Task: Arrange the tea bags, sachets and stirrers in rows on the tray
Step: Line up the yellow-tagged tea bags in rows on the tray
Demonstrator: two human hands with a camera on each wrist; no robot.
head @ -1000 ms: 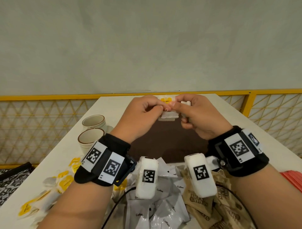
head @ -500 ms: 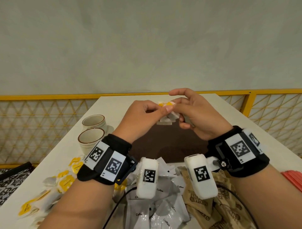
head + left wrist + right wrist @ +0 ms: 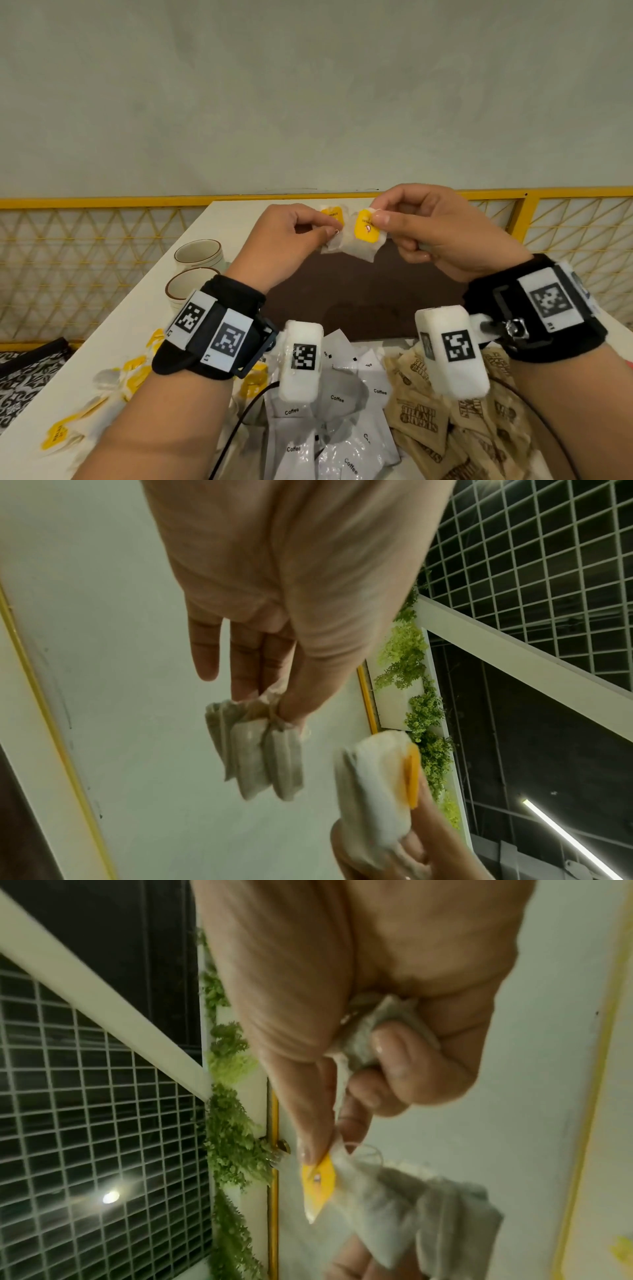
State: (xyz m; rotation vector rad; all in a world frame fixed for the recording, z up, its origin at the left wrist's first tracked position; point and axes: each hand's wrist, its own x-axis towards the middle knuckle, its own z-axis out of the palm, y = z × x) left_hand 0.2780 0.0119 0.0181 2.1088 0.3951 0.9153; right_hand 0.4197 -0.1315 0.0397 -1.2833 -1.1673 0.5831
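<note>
Both hands are raised above the dark brown tray (image 3: 359, 301). My left hand (image 3: 334, 230) pinches a small bunch of tea bags (image 3: 333, 244) by the top; in the left wrist view the bunch (image 3: 262, 753) hangs from the fingertips (image 3: 287, 710). My right hand (image 3: 378, 217) pinches a tea bag with a yellow tag (image 3: 366, 230) between thumb and forefinger. The right wrist view shows that tag (image 3: 320, 1183), and a second bag (image 3: 373, 1034) tucked under the curled fingers. The two loads nearly touch. No stirrers are in view.
White coffee sachets (image 3: 337, 399) and brown sugar sachets (image 3: 421, 416) lie heaped at the tray's near edge. Loose yellow-tagged tea bags (image 3: 133, 373) are scattered at the left of the table. Two cups (image 3: 197, 253) stand at the far left. A yellow railing (image 3: 102, 202) runs behind.
The hands held one clump of tea bags together; they have since risen a little and drawn apart, so each hand holds its own share.
</note>
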